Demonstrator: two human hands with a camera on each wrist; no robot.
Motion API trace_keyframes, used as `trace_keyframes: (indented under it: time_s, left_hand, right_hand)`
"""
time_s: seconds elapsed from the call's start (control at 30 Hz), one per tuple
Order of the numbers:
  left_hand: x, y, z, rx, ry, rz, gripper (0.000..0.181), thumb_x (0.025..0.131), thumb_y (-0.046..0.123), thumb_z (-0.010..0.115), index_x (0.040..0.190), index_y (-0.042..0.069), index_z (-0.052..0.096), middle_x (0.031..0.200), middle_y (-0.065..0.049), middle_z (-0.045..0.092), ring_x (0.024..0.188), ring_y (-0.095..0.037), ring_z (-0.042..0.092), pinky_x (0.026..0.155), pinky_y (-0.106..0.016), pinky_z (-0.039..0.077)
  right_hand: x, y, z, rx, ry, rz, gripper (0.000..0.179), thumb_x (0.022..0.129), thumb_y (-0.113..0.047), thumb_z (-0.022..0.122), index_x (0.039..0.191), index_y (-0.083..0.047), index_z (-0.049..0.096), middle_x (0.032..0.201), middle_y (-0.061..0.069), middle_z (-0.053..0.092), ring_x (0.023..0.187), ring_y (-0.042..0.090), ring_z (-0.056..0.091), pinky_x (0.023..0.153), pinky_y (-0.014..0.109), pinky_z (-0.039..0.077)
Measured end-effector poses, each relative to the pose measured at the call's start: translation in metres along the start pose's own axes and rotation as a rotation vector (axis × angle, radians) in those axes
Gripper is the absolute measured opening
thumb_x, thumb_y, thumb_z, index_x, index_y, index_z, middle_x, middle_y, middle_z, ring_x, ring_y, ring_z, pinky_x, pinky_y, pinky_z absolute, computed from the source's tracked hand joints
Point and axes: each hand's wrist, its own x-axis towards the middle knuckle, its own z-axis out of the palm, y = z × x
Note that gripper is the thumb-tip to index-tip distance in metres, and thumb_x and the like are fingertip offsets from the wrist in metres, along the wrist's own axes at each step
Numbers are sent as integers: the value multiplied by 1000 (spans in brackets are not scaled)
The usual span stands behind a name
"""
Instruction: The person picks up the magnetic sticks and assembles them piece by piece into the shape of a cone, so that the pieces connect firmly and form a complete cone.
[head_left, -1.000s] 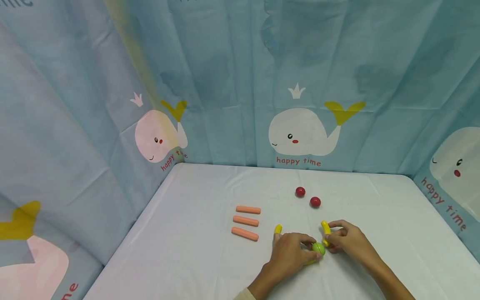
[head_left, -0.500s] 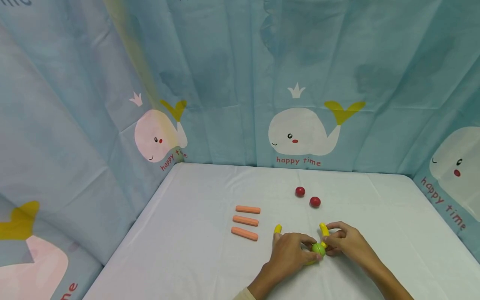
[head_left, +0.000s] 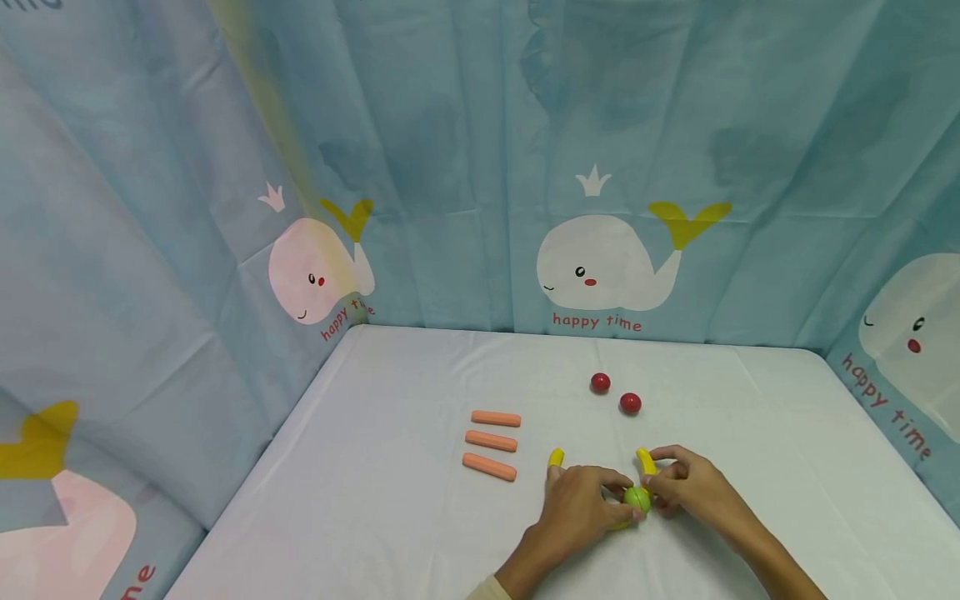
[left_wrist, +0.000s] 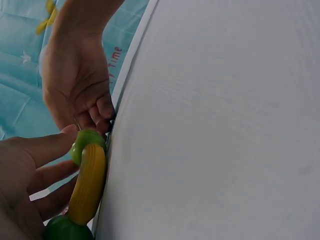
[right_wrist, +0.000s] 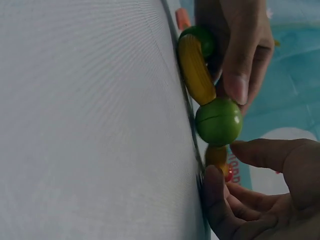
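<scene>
My left hand (head_left: pixel 577 510) pinches a light green ball (head_left: pixel 637 500) with a thin line across it, between thumb and fingers. In my right hand (head_left: pixel 693 483) a small curved yellow toy banana (head_left: pixel 646 461) is pinched, its near end right at the ball. A second toy banana (left_wrist: pixel 89 185) lies between that ball and a darker green ball (left_wrist: pixel 67 228), seen in the left wrist view; the head view shows only a sliver of it under the left hand. Another yellow piece (head_left: pixel 556 457) pokes out past the left hand, its rest hidden.
Three orange sausage-like sticks (head_left: pixel 491 442) lie in a rough column left of the hands. Farther back are two red balls (head_left: pixel 615 394). The white-covered table (head_left: pixel 360 483) meets a blue whale-print curtain (head_left: pixel 465 250) at its back and sides.
My right hand has brought the toy banana slightly left, until its near end reaches the light green ball. The left hand has kept still.
</scene>
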Motion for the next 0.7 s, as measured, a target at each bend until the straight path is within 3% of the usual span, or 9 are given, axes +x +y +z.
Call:
trace_keyframes:
  time_s: [0.17, 0.3, 0.5, 0.7]
  left_hand:
    - [0, -4, -8, -142, 3, -15, 26, 89, 35, 88, 112, 24, 83, 94, 22, 75, 85, 8, 62, 101, -40, 41]
    - [3, -12, -21, -244, 59, -39, 22, 93, 24, 84, 114, 18, 82, 103, 13, 77, 98, -2, 68, 91, -27, 55]
    - [3, -29, -41, -197, 153, -107, 27, 92, 13, 84, 118, 9, 80, 106, -1, 71, 95, -13, 63, 79, -25, 53]
    - [1, -37, -48, -159, 174, -184, 32, 87, 9, 87, 117, 0, 78, 106, -7, 68, 93, -14, 60, 76, -27, 54]
  right_hand:
    - [0, -4, 4, -72, 17, -11, 57, 95, -20, 80, 138, 8, 56, 84, 6, 69, 75, 22, 67, 65, 32, 60]
    - [2, -6, 7, -115, 40, 1, 52, 95, -19, 80, 135, 7, 59, 83, 5, 68, 72, 21, 66, 64, 33, 60]
    - [4, -8, 10, -175, 71, 13, 48, 93, -22, 82, 130, 4, 64, 83, 4, 68, 68, 20, 65, 62, 32, 58]
    - [6, -11, 11, -239, 89, 5, 49, 93, -27, 82, 129, 3, 67, 83, 3, 66, 67, 18, 62, 60, 30, 51]
